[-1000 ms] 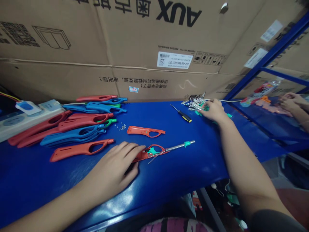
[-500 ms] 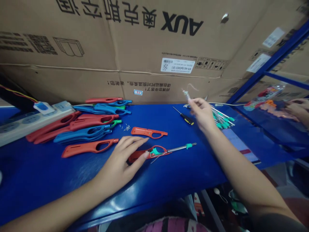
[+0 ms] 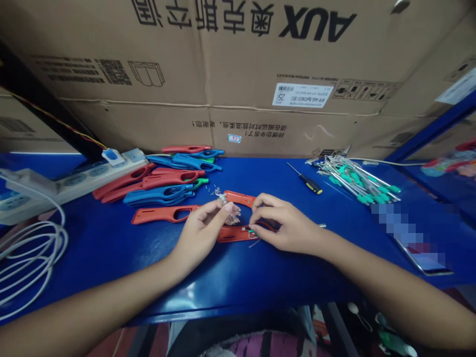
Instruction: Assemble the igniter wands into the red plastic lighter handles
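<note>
My left hand [image 3: 203, 230] is closed round a small clear part [image 3: 231, 216] with a whitish tip, above the left end of an orange lighter shell [image 3: 232, 234]. That shell lies on the blue table, with green and metal parts inside it. My right hand [image 3: 278, 223] has its fingers bent together over the shell's middle, at the green part [image 3: 253, 233]; anything between the fingertips is hidden. A second orange shell half [image 3: 241, 199] lies just behind, partly covered by my right hand. Small screws [image 3: 213, 190] are scattered behind my left hand.
Red and blue shells [image 3: 159, 194] are piled at the left beside a power strip [image 3: 89, 181] and a coiled white cable [image 3: 59, 243]. A screwdriver [image 3: 309, 183], metal rods with green parts [image 3: 357, 181] and a phone-like object [image 3: 427, 263] lie right. Cardboard [image 3: 238, 59] stands behind.
My right hand has come down left from beside the rods to the shell. The clear part it held is now in my left hand, which has lifted off the shell. The view has shifted left.
</note>
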A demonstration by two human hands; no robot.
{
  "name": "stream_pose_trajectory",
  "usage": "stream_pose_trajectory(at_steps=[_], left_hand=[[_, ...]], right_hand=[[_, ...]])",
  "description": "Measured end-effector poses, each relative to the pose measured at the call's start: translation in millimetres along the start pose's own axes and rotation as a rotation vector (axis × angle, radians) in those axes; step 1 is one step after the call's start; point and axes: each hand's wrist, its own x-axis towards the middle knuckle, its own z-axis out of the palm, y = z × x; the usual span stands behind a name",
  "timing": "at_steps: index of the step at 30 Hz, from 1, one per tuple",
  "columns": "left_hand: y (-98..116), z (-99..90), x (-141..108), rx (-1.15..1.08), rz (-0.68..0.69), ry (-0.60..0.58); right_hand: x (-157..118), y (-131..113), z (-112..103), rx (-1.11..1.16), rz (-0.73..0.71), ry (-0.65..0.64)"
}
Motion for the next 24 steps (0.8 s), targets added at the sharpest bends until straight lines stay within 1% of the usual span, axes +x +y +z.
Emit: stream_pose_trajectory(at_steps=[2,5,8,10,14,16,19,24], left_hand=[[-0.3,-2.5,1.0,-0.05,-0.048,-0.017],[-2.3,-5.4,0.3,-0.036,-0.091,-0.117],[-3.4,-7.7,-1.0,0.01,-0.1,-0.201],[-3.1,-8.9,-1.2,0.034,-0.095,-0.212],[-1.8,-10.2,-0.4,0.089,-0.097,-0.207],[-1.7,-10.3,0.0,0.106,-0.099,-0.22],[-2.2,-10.0,0.1,0.115,-0.091,-0.227],[-2.9,-10.1,-0.6,0.15,-0.071,-0.231]], right_hand=[[-4.4,1.1,-9.4,-0.053,-0.039,-0.126],[-11.5,1.1,-12.5,-0.229,-0.068,-0.311],[-16.0,1.9,-8.6,-0.381,-0.085,-0.395],[-16.5,3.2,-7.3,-0.359,-0.05,-0.378],[-12.6,7.9,-10.0,-0.114,0.106,-0.199],[-9.7,10.8,-11.0,-0.02,0.166,-0.148],[-6.8,14.8,-10.7,0.068,0.201,-0.171],[-6.6,19.9,-9.6,0.125,0.18,-0.236]])
